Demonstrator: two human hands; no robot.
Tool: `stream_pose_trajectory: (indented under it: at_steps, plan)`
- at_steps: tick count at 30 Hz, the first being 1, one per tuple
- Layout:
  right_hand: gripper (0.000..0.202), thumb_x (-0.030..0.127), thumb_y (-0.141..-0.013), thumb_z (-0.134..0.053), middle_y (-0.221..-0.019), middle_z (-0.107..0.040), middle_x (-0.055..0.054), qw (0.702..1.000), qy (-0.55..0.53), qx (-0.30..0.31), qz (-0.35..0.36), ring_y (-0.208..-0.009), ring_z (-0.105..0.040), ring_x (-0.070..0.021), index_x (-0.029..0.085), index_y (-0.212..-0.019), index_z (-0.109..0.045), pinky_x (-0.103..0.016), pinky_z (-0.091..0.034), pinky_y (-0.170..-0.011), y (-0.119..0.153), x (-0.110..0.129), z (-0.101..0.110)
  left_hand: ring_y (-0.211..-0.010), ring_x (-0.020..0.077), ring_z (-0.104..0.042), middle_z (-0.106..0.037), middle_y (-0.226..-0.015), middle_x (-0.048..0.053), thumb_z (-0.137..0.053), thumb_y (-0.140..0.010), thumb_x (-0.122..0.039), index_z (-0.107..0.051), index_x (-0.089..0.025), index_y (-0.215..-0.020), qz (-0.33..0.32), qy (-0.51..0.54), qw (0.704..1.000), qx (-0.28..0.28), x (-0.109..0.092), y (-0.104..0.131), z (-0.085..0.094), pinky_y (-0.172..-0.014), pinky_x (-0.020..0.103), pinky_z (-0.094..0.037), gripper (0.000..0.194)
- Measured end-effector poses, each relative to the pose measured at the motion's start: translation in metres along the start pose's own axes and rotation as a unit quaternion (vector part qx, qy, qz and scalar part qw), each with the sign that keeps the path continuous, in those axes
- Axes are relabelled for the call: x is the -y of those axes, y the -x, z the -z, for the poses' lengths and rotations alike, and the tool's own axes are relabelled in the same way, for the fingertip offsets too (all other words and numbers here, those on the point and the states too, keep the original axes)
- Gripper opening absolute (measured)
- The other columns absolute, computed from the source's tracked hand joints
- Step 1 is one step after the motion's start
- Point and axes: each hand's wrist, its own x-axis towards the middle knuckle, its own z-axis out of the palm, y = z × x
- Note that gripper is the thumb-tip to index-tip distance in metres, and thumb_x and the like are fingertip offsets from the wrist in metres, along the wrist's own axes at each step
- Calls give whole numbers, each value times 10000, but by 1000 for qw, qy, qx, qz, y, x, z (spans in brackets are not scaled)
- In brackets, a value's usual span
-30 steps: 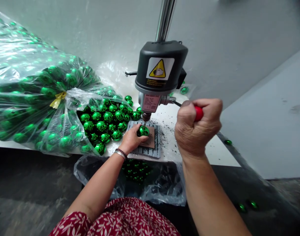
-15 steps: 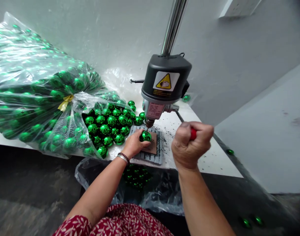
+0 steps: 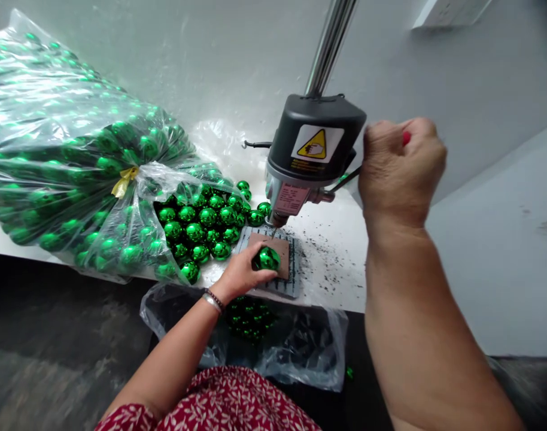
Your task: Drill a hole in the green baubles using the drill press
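Note:
My left hand (image 3: 243, 270) grips a shiny green ball (image 3: 269, 258) between thumb and fingers, over a brown square pad (image 3: 282, 248) on the drill press's grey slotted base (image 3: 293, 281). The bit (image 3: 274, 232) under the drill head (image 3: 317, 140) points down just behind the ball, apart from it. My right hand (image 3: 401, 170) is wrapped round the red knob (image 3: 406, 138) of the drill press lever (image 3: 346, 179), raised to the right of the head. Most of the knob is hidden by my fingers.
A big clear plastic bag (image 3: 67, 149) of green balls lies on the left of the white table (image 3: 340, 251), spilling loose balls (image 3: 195, 231) beside the base. Dark shavings are scattered right of it. Below the table edge, a plastic-lined container (image 3: 318, 359) holds more balls.
My right hand has swung the lever up and to the right. The ball in my left hand has come out from under the bit, toward me. The view has shifted slightly.

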Motion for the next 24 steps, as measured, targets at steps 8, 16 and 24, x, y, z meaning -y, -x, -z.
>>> stream_pose_trajectory:
  at_steps: [8,16,24]
  plan:
    - [283,302,-841,-447,-606,-305,62,1000,-15,-9,1,-591,-237,11,141,-638,-334,-205,-204,-630,2,-8,-3,-895,218,-668,-705,-1083,95,-714,-752,-418,-581,-179,-1274,4,-63,992,106,10,43,27,-812,327,-526,589]
    - [283,272,-864,-432,-625,-314,53,999,-38,-9,18,-596,-254,0,147,-643,-306,-208,-211,-635,4,-8,-5,-1094,262,-632,-462,-1438,137,-498,-837,-122,-491,-177,-1329,128,-358,921,-83,23,15,37,-851,365,-552,495]
    - [291,268,-870,-416,-626,-300,47,998,-52,1,23,-609,-243,-14,164,-639,-271,-228,-229,-662,6,-6,-3,-982,257,-676,-473,-1415,124,-539,-794,-147,-456,-244,-1357,133,-406,903,-41,23,7,39,-769,359,-549,577]
